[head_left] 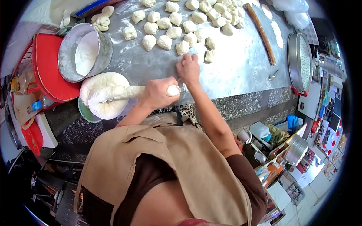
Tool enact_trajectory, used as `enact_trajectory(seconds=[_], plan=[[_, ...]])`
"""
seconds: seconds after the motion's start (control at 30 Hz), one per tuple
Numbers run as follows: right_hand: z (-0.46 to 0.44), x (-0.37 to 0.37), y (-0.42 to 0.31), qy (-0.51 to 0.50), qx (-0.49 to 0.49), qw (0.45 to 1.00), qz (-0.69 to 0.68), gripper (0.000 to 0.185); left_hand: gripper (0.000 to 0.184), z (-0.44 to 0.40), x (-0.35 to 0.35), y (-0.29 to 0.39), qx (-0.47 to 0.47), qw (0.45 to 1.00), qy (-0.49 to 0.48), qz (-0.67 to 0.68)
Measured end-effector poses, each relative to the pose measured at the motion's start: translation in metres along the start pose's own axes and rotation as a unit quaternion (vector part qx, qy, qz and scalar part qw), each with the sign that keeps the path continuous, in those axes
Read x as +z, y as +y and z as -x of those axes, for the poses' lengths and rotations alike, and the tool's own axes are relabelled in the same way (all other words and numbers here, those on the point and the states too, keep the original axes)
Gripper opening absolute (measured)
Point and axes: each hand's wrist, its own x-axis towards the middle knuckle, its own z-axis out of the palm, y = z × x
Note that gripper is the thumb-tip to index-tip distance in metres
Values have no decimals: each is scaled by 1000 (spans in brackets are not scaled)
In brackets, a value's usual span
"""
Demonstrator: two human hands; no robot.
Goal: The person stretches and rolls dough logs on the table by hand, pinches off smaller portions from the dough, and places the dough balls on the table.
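My left hand (161, 92) is closed around a long rope of dough (124, 92), whose rounded end sticks out past my thumb side. The rope runs left to a big mass of dough (109, 107) on a green bowl (87, 112). My right hand (188, 69) is closed over the metal tabletop (233, 71), just below the nearest dough pieces; what its fingers hold, if anything, is hidden. Many small dough pieces (164, 42) lie spread over the upper part of the table.
A metal pot of flour (104, 49) stands at the left beside a red stool (47, 67). A wooden rolling pin (261, 34) lies at the right, near flat dough rounds (276, 32), a small metal tool (274, 75) and a round sieve (300, 62).
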Motion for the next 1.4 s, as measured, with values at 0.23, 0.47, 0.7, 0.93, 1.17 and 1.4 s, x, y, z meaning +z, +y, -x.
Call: enact_trajectory(seconds=[0.23,0.47,0.7,0.93,1.17,1.4], plan=[[29,-46,-42,-172,-167,968,-78,49,36,-8,-14,-41,-36,993,34,109],[17,-64,-72,-317,82,809,-489,34,49,1,-37,-27,-122,989,-28,-73],[26,-42,-105,-11,-198,953,-228,18,25,4,-29,-41,-77,990,50,-107],[3,27,-29,-8,-14,998,-68,37,22,15,-15,-4,-64,996,24,-60],[30,-36,-76,-233,-129,951,-155,51,29,3,-28,-37,-23,992,114,39],[17,-56,-97,-357,127,779,-499,29,42,13,-59,-37,-158,987,2,-38]])
